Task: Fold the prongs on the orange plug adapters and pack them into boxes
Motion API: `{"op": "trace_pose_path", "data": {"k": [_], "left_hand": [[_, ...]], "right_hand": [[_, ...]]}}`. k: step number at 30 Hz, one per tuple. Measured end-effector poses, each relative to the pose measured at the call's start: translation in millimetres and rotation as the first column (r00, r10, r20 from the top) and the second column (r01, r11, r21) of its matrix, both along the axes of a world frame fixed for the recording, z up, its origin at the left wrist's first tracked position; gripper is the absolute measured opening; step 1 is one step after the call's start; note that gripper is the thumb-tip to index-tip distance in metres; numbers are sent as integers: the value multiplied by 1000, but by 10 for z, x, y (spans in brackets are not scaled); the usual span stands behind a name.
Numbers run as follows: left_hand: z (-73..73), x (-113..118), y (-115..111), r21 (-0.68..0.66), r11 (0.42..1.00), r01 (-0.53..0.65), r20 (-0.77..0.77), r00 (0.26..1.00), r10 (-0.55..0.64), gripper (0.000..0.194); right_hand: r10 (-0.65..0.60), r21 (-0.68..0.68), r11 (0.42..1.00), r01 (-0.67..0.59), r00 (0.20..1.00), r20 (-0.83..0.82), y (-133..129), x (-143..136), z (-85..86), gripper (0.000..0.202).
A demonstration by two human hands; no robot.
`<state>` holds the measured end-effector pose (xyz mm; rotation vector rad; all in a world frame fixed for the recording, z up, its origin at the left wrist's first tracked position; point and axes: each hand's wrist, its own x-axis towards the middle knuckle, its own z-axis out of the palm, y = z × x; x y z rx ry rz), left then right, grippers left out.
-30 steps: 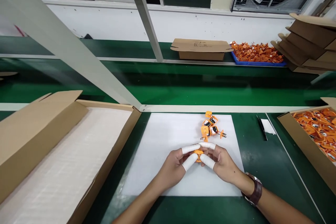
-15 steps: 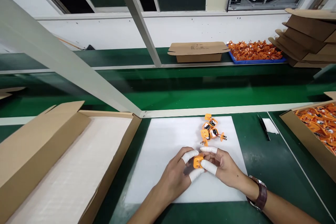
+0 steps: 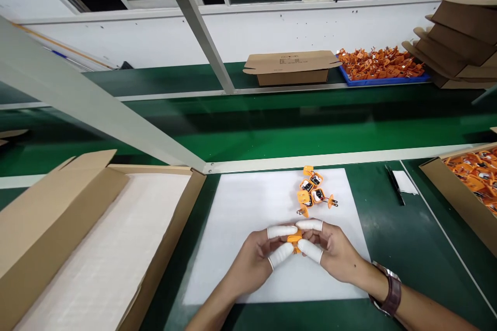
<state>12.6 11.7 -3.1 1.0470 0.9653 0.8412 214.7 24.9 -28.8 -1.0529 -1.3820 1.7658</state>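
Note:
An orange plug part (image 3: 295, 241) is pinched between both hands, above the front half of a white sheet (image 3: 240, 217). My left hand (image 3: 258, 257) grips its left side with thumb and forefinger. On its right side are the fingertips of my right hand (image 3: 334, 248). White covers wrap the thumb and forefinger of each hand. Just beyond the fingers lies a small group of orange plug parts (image 3: 310, 191), some showing black and white insides, some with metal prongs. Fingers partly hide the held part.
At left stands an open cardboard box (image 3: 186, 207) with a white liner. A black pen (image 3: 395, 185) and white paper (image 3: 406, 182) lie right, near a box of orange parts (image 3: 446, 191). Behind are a closed carton (image 3: 291, 70), blue tray (image 3: 384, 81) and stacked boxes (image 3: 462, 41).
The held orange part has turned, and my left thumb and forefinger have shifted their hold on it. The whole view has moved slightly.

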Motion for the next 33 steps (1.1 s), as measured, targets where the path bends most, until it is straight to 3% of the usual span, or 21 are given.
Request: {"op": "trace_pose_path", "data": {"k": [7,14,22,27,33], "left_hand": [[-40,74,-10,-75,990,-118,46,991,122,29],[-45,65,10,-40,994,-105,66,992,107,28],[-40,73,8,-22,995,-98,33,995,98,28],[-53,87,2,37,992,-120,-6,993,121,31],[-188,130,5,171,975,-141,-46,987,151,40]], "right_hand": [[20,3,1000,-21,999,42,16,10,38,39],[101,20,995,-102,994,43,63,77,153,38],[62,-73,996,-58,997,55,86,8,117,40],[59,-44,997,-59,998,7,114,-19,109,41],[36,59,997,-38,998,46,81,-16,16,53]]}}
